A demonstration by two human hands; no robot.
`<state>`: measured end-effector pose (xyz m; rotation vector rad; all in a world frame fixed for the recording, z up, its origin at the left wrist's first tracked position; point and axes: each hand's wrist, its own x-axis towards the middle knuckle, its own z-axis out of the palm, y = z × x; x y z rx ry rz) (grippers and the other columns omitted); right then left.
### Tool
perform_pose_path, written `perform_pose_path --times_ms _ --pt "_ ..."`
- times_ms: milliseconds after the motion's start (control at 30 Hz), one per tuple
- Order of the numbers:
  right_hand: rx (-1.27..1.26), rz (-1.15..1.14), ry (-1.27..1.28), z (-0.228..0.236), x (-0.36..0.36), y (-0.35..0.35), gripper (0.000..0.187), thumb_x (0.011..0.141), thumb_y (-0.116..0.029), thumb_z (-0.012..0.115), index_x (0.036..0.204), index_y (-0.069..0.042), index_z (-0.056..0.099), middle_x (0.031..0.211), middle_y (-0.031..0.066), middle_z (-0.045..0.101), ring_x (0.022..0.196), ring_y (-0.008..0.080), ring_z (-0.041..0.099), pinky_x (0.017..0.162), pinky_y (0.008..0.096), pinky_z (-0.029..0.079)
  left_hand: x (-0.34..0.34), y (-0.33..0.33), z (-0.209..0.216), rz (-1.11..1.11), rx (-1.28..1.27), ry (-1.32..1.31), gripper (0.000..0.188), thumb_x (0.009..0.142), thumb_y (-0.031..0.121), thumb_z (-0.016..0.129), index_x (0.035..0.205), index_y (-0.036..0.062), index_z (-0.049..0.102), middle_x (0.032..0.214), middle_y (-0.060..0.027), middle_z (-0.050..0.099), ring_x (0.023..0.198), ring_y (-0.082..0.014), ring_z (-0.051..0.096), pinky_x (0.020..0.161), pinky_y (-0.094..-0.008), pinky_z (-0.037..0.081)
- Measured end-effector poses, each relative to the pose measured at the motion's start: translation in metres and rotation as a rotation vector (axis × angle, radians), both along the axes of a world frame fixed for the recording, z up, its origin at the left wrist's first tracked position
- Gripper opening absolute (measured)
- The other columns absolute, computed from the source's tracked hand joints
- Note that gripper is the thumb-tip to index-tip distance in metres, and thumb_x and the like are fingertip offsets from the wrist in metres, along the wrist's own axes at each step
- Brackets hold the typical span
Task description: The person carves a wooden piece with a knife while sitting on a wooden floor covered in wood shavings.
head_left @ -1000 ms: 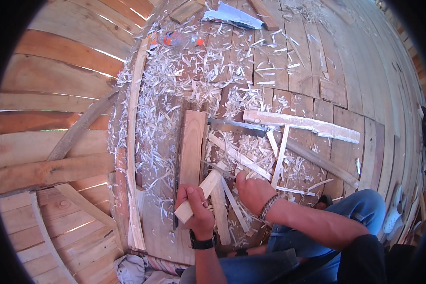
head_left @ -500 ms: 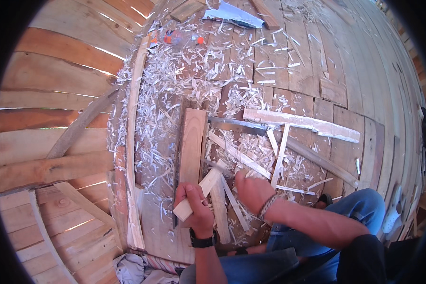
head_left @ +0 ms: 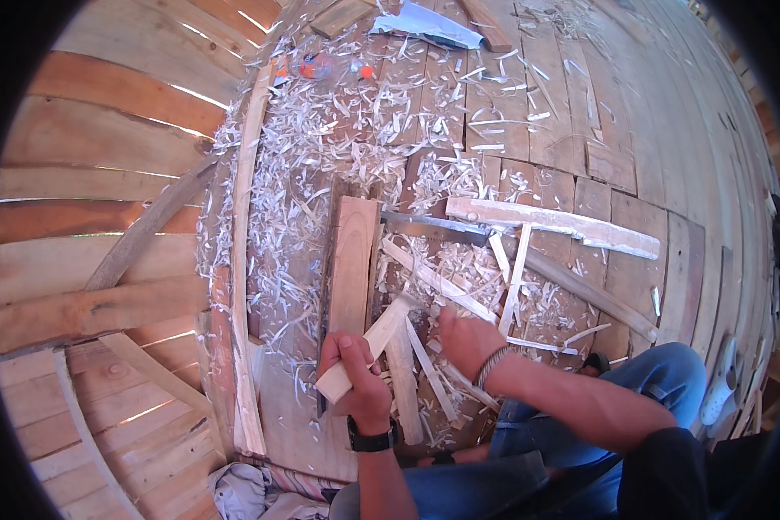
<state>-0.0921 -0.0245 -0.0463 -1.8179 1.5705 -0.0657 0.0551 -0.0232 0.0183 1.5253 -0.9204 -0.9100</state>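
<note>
My left hand [head_left: 360, 392] is closed around a short, pale wooden stick [head_left: 380, 333], which slants up and to the right over a thicker piece of wood. My right hand [head_left: 470, 345] is closed in a fist just right of the stick. A blurred grey knife blade [head_left: 414, 302] shows between that fist and the stick's upper end; the handle is hidden in my fingers. Left of the stick lies a thick wooden block [head_left: 353, 260]. Beneath the stick's upper end, an upright-looking wooden piece [head_left: 401, 381] and a thin strip [head_left: 431, 368] lean toward me.
Wood shavings [head_left: 321, 143] cover much of the plank floor. A hand saw [head_left: 433, 227] with a long wooden handle [head_left: 589, 295] lies beyond my right hand, near a rough pale board [head_left: 555, 227]. A plastic bottle [head_left: 315, 67] lies far off. My bent knee [head_left: 667, 373] is at right.
My right hand has shifted slightly right and down, drawing the blade away along the stick's upper end. My left hand and the stick have barely moved.
</note>
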Motion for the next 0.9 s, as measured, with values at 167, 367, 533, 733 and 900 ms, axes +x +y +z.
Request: perform_pose_path --times_ms 167,367,533,733,900 --pt "-0.024 0.113 0.007 0.033 0.002 0.001 0.011 0.088 -0.009 0.044 0.092 0.002 0.044 0.064 0.0201 0.063 0.061 0.0338 0.066 0.051 0.0424 0.053 0.0 0.0 0.003 0.013 0.019 0.01 0.031 0.097 0.021 0.044 0.069 0.0071 0.041 0.059 0.0012 0.04 0.047 -0.0048 0.034 0.043 -0.0203 0.028" --pt "0.007 0.076 -0.006 0.027 0.0 0.002 0.01 0.088 -0.009 0.043 0.091 0.001 0.044 0.064 0.0205 0.063 0.061 0.0354 0.066 0.052 0.0438 0.053 0.002 0.0 0.002 0.034 0.016 0.016 0.03 0.096 0.022 0.045 0.07 0.0073 0.041 0.058 0.0014 0.04 0.047 -0.0046 0.034 0.043 -0.02 0.028" --pt "0.006 0.016 -0.05 -0.006 -0.009 0.0 0.011 0.089 -0.009 0.042 0.092 0.001 0.043 0.064 0.0219 0.062 0.061 0.0376 0.065 0.052 0.0461 0.052 0.004 -0.001 -0.004 0.01 -0.007 0.045 0.029 0.097 0.024 0.044 0.072 0.0098 0.043 0.061 0.0024 0.04 0.047 -0.005 0.034 0.041 -0.0192 0.028" --pt "0.019 0.078 -0.033 0.025 0.001 0.002 0.012 0.087 -0.008 0.043 0.093 0.003 0.043 0.066 0.0207 0.063 0.062 0.0364 0.066 0.053 0.0437 0.053 0.003 -0.004 0.001 0.099 0.017 0.08 0.029 0.097 0.023 0.043 0.07 0.0109 0.041 0.061 0.0029 0.038 0.046 -0.0042 0.032 0.04 -0.0187 0.027" --pt "0.026 0.092 0.001 0.031 0.005 0.003 0.01 0.087 -0.006 0.045 0.092 0.002 0.044 0.069 0.0187 0.065 0.064 0.0333 0.067 0.053 0.0399 0.054 0.002 0.0 -0.002 0.111 0.038 0.05 0.029 0.096 0.023 0.044 0.07 0.0112 0.04 0.06 0.0033 0.036 0.047 -0.0038 0.031 0.039 -0.0182 0.027"
